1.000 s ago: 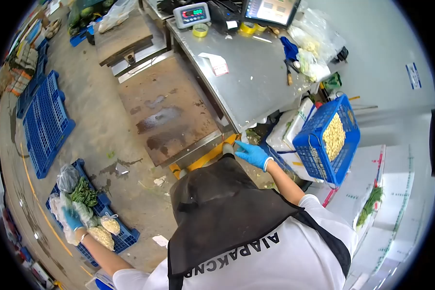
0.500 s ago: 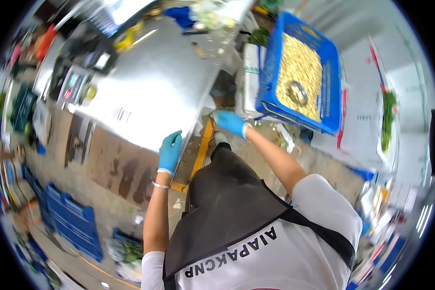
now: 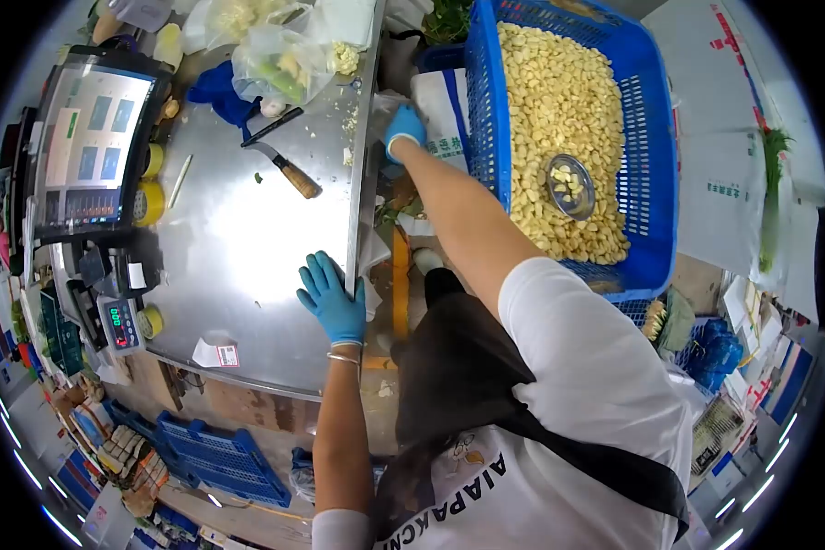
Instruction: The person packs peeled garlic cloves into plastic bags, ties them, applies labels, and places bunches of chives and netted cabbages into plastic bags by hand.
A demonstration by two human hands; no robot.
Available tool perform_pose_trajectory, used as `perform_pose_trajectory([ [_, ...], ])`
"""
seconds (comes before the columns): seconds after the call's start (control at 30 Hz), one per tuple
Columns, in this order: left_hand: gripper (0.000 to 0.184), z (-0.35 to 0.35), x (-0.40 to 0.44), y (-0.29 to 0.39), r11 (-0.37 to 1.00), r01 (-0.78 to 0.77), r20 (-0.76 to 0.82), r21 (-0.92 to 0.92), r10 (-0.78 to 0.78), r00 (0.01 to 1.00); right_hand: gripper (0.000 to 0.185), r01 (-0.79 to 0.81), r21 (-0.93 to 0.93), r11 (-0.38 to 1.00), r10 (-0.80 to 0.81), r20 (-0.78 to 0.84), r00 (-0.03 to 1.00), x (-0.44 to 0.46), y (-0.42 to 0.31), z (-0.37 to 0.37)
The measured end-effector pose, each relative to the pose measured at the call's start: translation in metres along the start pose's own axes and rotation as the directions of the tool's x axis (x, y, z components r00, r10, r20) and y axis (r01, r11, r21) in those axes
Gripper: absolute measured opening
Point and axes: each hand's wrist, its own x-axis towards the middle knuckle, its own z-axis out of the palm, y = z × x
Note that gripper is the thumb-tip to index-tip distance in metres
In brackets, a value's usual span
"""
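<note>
My left hand (image 3: 333,301), in a blue glove, lies flat with fingers spread on the right edge of the steel table (image 3: 275,229). It holds nothing. My right hand (image 3: 405,130), also blue-gloved, reaches down into the gap between the table and a white printed sack (image 3: 440,105). Its fingers point away beside pale plastic (image 3: 390,103), and whether they grip anything is hidden. To the right of that arm stands a blue crate (image 3: 653,183) full of peeled garlic cloves (image 3: 559,92). A round metal bowl (image 3: 585,206) with some cloves in it rests on top.
A curved knife with a wooden handle (image 3: 299,181) and a black pen (image 3: 272,126) lie on the table. Behind them are a blue cloth (image 3: 222,94) and a plastic bag (image 3: 284,69). A monitor (image 3: 96,142), a scale display (image 3: 119,324) and tape rolls (image 3: 148,203) line the left side.
My view has shifted closer over the table and crate. The left hand has spread flat on the table edge. My right hand has stretched farther forward into the gap beside the sack.
</note>
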Motion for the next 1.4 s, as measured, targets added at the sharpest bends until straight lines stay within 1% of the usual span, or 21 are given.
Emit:
perform_pose_trajectory([
  [0.07,0.089,0.001,0.003,0.0,1.0,-0.006,-0.009,-0.009,0.006,1.0,0.021,0.154,-0.197,0.968,-0.085,0.318,0.944,0.019,0.004,-0.014],
  [0.17,0.086,0.002,0.004,0.002,1.0,0.011,-0.022,0.011,-0.011,1.0,0.017,0.189,-0.165,0.968,-0.158,0.186,0.97,0.001,0.008,0.018],
  [0.23,0.086,0.002,0.005,0.003,1.0,0.007,-0.031,0.015,-0.006,0.999,0.019,0.274,-0.139,0.952,-0.259,0.119,0.958,-0.037,-0.003,-0.001],
  [0.3,0.088,0.0,0.003,0.006,0.999,0.024,-0.014,0.032,-0.023,1.0,0.019,0.506,-0.249,0.826,-0.432,0.298,0.851,-0.088,0.025,0.038],
  [0.37,0.089,-0.001,0.001,0.009,0.999,0.03,-0.01,-0.033,-0.031,0.999,0.021,0.315,-0.05,0.948,-0.258,0.462,0.849,-0.151,0.06,0.045],
  [0.43,0.089,-0.002,-0.001,0.005,0.999,0.017,-0.024,-0.036,-0.017,1.0,0.026,-0.073,0.117,0.99,0.005,0.496,0.868,-0.18,0.075,0.021],
  [0.5,0.09,0.0,-0.002,0.003,0.999,-0.009,-0.047,-0.041,0.007,0.999,0.029,-0.415,0.301,0.859,0.268,0.427,0.864,-0.169,0.053,-0.025],
  [0.57,0.089,0.002,-0.003,0.002,0.999,-0.011,-0.055,-0.044,0.009,0.998,0.029,-0.258,0.582,0.771,0.319,-0.002,0.948,-0.125,0.033,-0.011],
  [0.63,0.089,0.002,-0.003,0.004,1.0,0.002,-0.044,-0.03,-0.003,0.999,0.03,-0.095,0.244,0.965,0.176,-0.336,0.925,-0.08,-0.005,-0.032],
  [0.7,0.087,0.001,0.0,0.004,1.0,0.005,-0.049,-0.028,-0.007,0.999,0.024,-0.005,-0.055,0.998,-0.028,-0.598,0.801,-0.008,-0.001,0.025],
  [0.73,0.087,0.001,0.001,0.004,0.999,0.0,-0.055,-0.036,-0.002,0.998,0.021,0.012,-0.058,0.998,-0.025,-0.223,0.974,0.006,-0.006,0.012],
  [0.77,0.086,0.002,0.0,0.002,0.999,0.002,-0.055,-0.045,-0.004,0.998,0.018,0.033,-0.056,0.998,-0.021,0.196,0.98,0.014,-0.007,-0.007],
  [0.8,0.086,0.002,-0.001,-0.001,0.998,-0.008,-0.057,-0.057,0.005,0.998,0.016,0.143,-0.133,0.981,-0.119,0.173,0.978,0.01,-0.003,-0.007],
  [0.9,0.085,0.002,-0.001,-0.004,0.997,-0.016,-0.063,-0.082,0.011,0.998,0.018,0.245,-0.13,0.961,-0.215,0.206,0.955,-0.012,0.0,-0.009],
  [1.0,0.084,0.0,-0.002,-0.003,0.996,-0.028,-0.091,-0.084,0.02,0.996,0.02,0.274,0.118,0.954,-0.283,0.061,0.957,-0.071,-0.007,-0.036],
  [1.07,0.083,0.002,-0.003,-0.003,0.995,-0.037,-0.111,-0.095,0.026,0.993,0.021,0.302,0.121,0.946,-0.324,0.275,0.905,-0.106,-0.004,-0.057],
  [1.13,0.083,0.004,-0.008,-0.006,0.994,-0.056,-0.134,-0.089,0.044,0.99,0.021,0.302,0.121,0.946,-0.326,0.358,0.875,-0.165,0.02,-0.082],
  [1.27,0.087,0.013,-0.015,-0.019,0.986,-0.151,-0.213,-0.076,0.132,0.968,0.025,0.412,0.277,0.868,-0.493,0.395,0.775,-0.281,0.099,-0.159],
  [1.3,0.079,0.007,-0.02,-0.019,0.965,-0.204,-0.216,-0.165,0.167,0.962,0.025,0.433,0.229,0.872,-0.49,0.427,0.76,-0.307,0.113,-0.193],
  [1.37,0.067,0.004,-0.042,-0.004,0.659,-0.273,-0.249,-0.701,0.133,0.959,0.025,0.544,0.173,0.821,-0.569,0.316,0.759,-0.354,0.152,-0.225],
  [1.4,0.057,-0.019,-0.065,0.01,0.654,-0.111,-0.048,-0.748,0.114,0.992,0.022,0.568,0.087,0.818,-0.551,0.4,0.732,-0.372,0.153,-0.259],
])
